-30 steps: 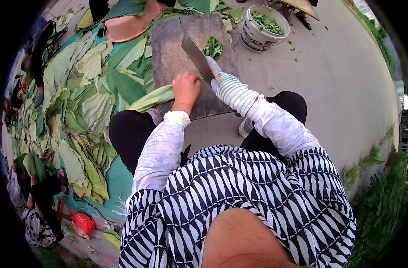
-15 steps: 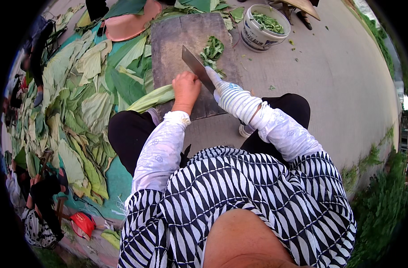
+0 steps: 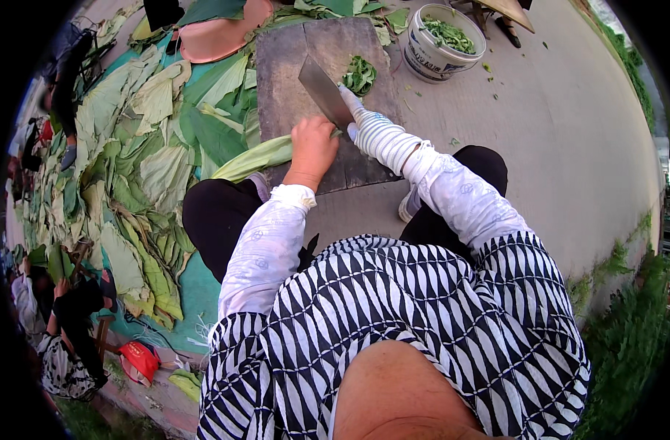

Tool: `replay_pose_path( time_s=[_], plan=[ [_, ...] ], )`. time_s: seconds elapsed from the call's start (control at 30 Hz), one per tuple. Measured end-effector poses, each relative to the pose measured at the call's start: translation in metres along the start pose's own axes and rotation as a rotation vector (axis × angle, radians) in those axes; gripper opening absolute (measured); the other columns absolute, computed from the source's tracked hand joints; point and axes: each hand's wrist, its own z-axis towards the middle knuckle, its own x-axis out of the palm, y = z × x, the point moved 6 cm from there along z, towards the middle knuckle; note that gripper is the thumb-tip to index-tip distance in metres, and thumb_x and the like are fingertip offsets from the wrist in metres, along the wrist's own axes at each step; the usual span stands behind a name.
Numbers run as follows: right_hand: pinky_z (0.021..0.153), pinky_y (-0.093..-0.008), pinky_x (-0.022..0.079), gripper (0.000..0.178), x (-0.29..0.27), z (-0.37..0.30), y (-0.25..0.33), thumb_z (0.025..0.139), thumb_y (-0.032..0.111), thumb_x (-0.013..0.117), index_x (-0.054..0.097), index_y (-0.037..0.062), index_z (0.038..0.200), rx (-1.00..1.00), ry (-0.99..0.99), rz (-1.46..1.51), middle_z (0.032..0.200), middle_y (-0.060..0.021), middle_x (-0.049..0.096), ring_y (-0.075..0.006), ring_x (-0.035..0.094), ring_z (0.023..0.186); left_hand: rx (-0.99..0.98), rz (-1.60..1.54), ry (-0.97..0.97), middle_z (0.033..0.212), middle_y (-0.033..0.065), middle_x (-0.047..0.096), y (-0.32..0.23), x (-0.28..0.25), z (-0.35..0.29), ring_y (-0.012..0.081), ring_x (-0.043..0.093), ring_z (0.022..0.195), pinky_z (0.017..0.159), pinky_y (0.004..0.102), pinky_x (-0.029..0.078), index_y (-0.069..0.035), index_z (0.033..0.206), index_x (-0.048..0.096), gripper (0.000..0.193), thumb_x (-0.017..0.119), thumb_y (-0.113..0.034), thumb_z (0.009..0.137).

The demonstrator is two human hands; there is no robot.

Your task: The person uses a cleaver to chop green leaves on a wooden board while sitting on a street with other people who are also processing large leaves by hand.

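Observation:
My left hand (image 3: 313, 150), bare, is closed on a rolled pale-green leaf (image 3: 258, 158). The roll lies at the near left of a dark wooden board (image 3: 284, 70), its tail hanging over the left edge toward my knee. My right hand (image 3: 364, 121), in a striped white glove, grips a cleaver (image 3: 323, 88). Its broad blade slants up and left, just beyond my left hand's fingers; where its cutting edge meets the roll is hidden. A small heap of shredded green leaf (image 3: 360, 75) sits on the board right of the blade.
A white bucket (image 3: 416, 57) holding shredded leaf stands at the far right of the board. Large leaves (image 3: 163, 172) spread over a green sheet (image 3: 203, 293) at left. A pink basin (image 3: 218, 40) is at the far left. Other people (image 3: 71, 330) sit along the left side.
The view has shifted slightly. The cleaver has moved in closer to my left hand. Loose shreds that trailed beside the blade no longer show there; the heap looks more compact.

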Motion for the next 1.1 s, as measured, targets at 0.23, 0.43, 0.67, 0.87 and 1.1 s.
replay_pose_path(
  time_s=[0.23,0.43,0.67,0.87,1.1],
  plan=[
    [0.073,-0.0454,0.048,0.072,0.0,-0.006,-0.004,0.085,0.013,0.049,0.009,0.0189,0.146,-0.134,-0.122,-0.05,0.086,-0.0278,0.062,-0.0403,0.062,0.079,0.096,0.102,-0.014,0.09,0.0041,0.061,-0.007,-0.001,-0.003,0.027,0.054,0.091,0.077,0.0403,0.043,-0.008,0.082,0.068,0.014,0.062,-0.01,0.069],
    [0.069,-0.0453,0.048,0.068,-0.006,-0.024,0.002,0.085,0.01,0.047,0.015,0.0194,0.145,-0.154,-0.044,-0.081,0.083,-0.026,0.062,-0.0398,0.062,0.076,-0.016,-0.066,-0.017,0.083,0.0085,0.062,0.011,0.004,0.006,0.0297,0.058,0.083,0.074,0.0394,0.046,-0.008,0.084,0.069,0.016,0.059,-0.006,0.072],
    [0.066,-0.0455,0.048,0.068,-0.006,-0.037,-0.002,0.084,0.009,0.047,0.017,0.0177,0.144,-0.259,-0.16,-0.051,0.081,-0.0252,0.062,-0.0398,0.062,0.073,-0.268,-0.263,0.035,0.079,0.0134,0.061,0.025,0.003,0.012,0.033,0.059,0.081,0.074,0.0401,0.047,-0.004,0.073,0.064,0.005,0.062,-0.005,0.068],
    [0.066,-0.0457,0.048,0.069,-0.001,-0.043,-0.002,0.084,0.009,0.048,0.014,0.0152,0.144,-0.148,-0.007,-0.074,0.079,-0.0269,0.061,-0.0403,0.062,0.073,-0.171,-0.171,-0.034,0.08,0.0124,0.062,0.025,0.004,0.01,0.0332,0.058,0.081,0.074,0.0409,0.047,-0.005,0.07,0.064,0.002,0.063,-0.007,0.069],
    [0.065,-0.0455,0.048,0.07,0.008,-0.044,-0.001,0.084,0.007,0.046,0.012,0.0142,0.145,-0.102,0.023,-0.083,0.077,-0.0264,0.062,-0.0395,0.062,0.071,-0.142,-0.129,-0.076,0.078,0.0116,0.062,0.021,0.005,0.008,0.0329,0.057,0.079,0.074,0.041,0.046,-0.006,0.069,0.065,0.003,0.062,-0.007,0.071]
  ],
)
